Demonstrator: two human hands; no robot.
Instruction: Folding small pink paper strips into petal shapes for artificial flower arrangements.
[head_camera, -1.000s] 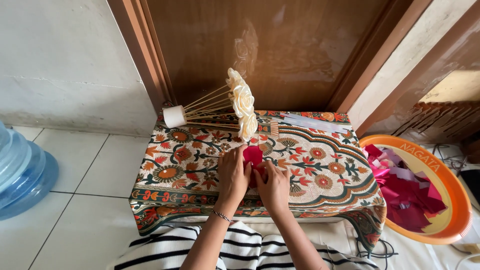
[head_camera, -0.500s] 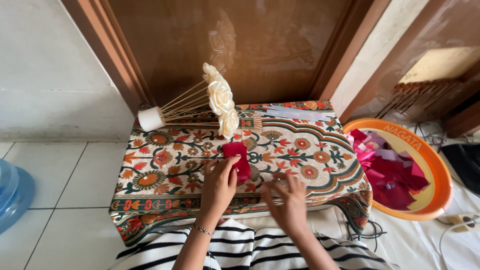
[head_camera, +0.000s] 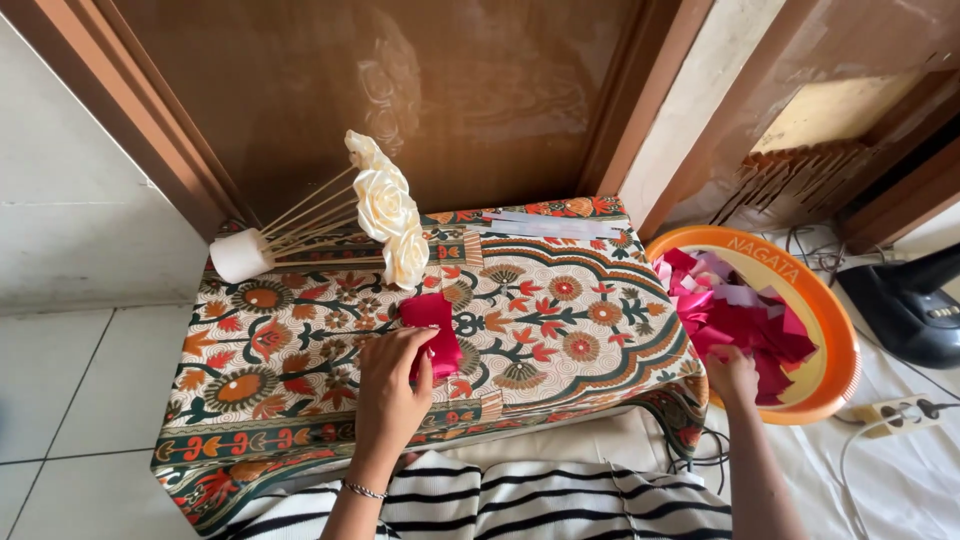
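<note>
My left hand (head_camera: 392, 390) presses a folded red ribbon piece (head_camera: 432, 326) against the patterned cloth of a low table (head_camera: 560, 300). My right hand (head_camera: 733, 375) reaches over the table's right edge into an orange basin (head_camera: 835, 330) full of pink and red ribbon pieces (head_camera: 740, 315); its fingers are among the pieces and I cannot tell whether they grip one. Cream ribbon roses (head_camera: 385, 208) on thin wooden sticks lie at the table's back left, stuck in a white cylinder (head_camera: 240, 256).
A wooden door (head_camera: 400, 90) stands behind the table. A few pale ribbon strips (head_camera: 545, 226) lie at the table's back edge. A black appliance (head_camera: 905, 305) and a white power strip (head_camera: 900, 412) sit on the floor at right. My striped shirt fills the bottom.
My right hand left the red piece and moved right to the orange basin. The left hand stays on the red piece. The camera turned rightward.
</note>
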